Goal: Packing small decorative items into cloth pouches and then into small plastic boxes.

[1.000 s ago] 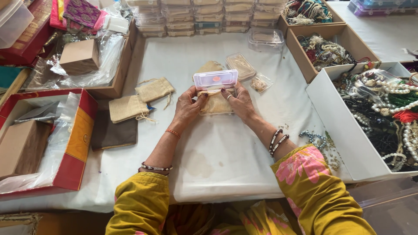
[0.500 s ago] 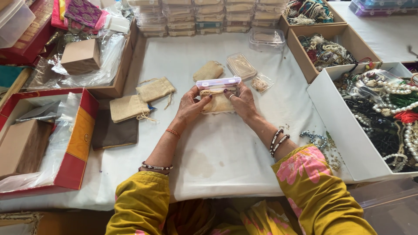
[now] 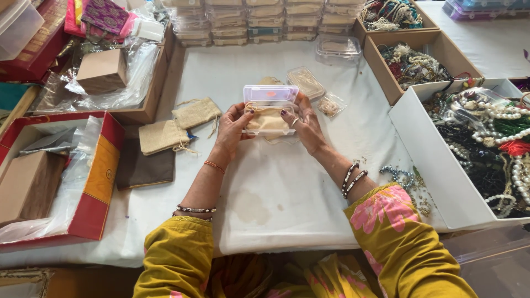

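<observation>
I hold a small clear plastic box [image 3: 270,98] over the white table [image 3: 276,187], its hinged lid tipped up at the far side. A beige cloth pouch [image 3: 268,119] lies inside the box, with its drawstring hanging out below. My left hand [image 3: 233,127] grips the box's left end, thumb pressing on the pouch. My right hand [image 3: 302,122] grips the right end, a ring on one finger.
Two beige pouches [image 3: 182,124] and a brown cloth [image 3: 144,168] lie at the left. Stacked clear boxes [image 3: 265,19] line the far edge. A white box [image 3: 430,165] and cardboard boxes [image 3: 411,63] of beads and necklaces stand right. A red box [image 3: 96,187] sits left.
The box has come down from being held upright. The pouch has been pressed into it and the lid now leans back.
</observation>
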